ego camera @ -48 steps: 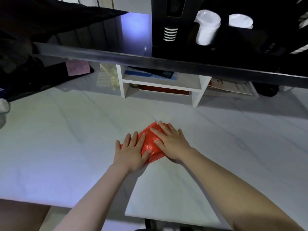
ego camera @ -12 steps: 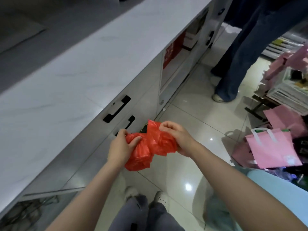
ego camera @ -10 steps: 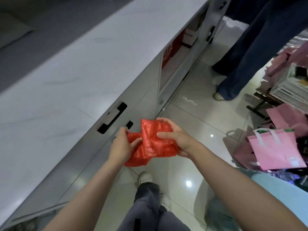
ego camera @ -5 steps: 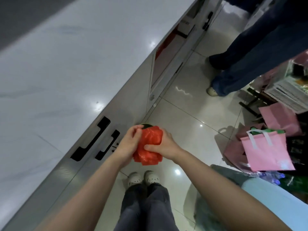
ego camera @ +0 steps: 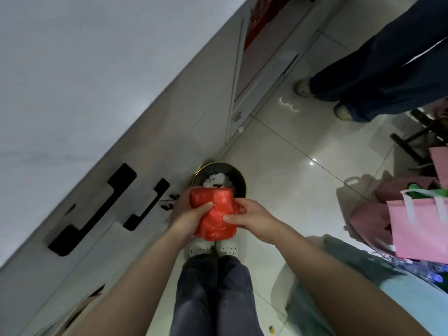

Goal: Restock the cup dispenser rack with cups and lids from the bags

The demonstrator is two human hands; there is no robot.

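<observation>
A crumpled red plastic bag (ego camera: 214, 214) is bunched into a wad between both hands, low over the floor. My left hand (ego camera: 186, 214) grips its left side with the thumb across the front. My right hand (ego camera: 252, 219) pinches its right side. Just beyond the bag stands a round black waste bin (ego camera: 238, 179) with white scraps inside. The cup dispenser rack, cups and lids are out of view.
The white counter (ego camera: 72, 81) with black drawer handles (ego camera: 97, 209) runs along the left. My own legs and white shoes (ego camera: 211, 246) stand below the bag. Another person's legs (ego camera: 378, 69) stand at the upper right. Pink bags (ego camera: 419, 226) sit on the tiled floor at right.
I turned from the counter top to the floor. The red bag went from flat under my palms to a squeezed wad, carried down toward the black bin, which has come into view.
</observation>
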